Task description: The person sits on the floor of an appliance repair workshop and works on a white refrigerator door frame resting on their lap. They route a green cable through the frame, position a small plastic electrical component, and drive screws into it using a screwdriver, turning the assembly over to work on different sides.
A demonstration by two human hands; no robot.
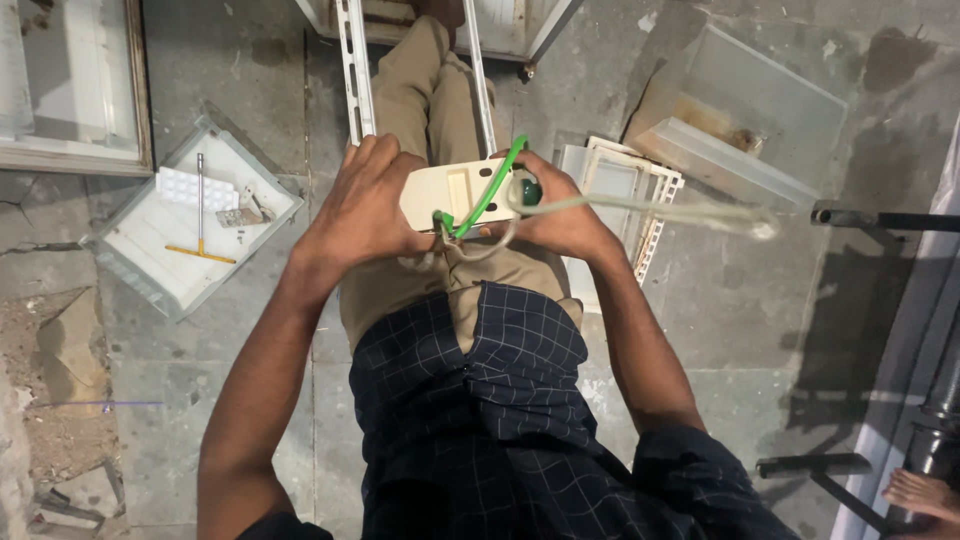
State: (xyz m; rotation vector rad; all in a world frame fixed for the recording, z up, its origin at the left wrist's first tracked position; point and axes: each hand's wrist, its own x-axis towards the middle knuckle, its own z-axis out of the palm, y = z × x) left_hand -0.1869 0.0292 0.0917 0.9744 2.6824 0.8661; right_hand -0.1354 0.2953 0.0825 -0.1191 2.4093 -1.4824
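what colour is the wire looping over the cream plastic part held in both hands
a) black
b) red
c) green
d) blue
c) a bright green wire arcs over the cream plastic part, which the left hand and the right hand grip from either side above the lap.

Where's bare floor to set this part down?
Bare concrete floor lies right of the white grille, below the clear bin. Another patch sits below the white tray. Crowded around both hands: left hand, right hand.
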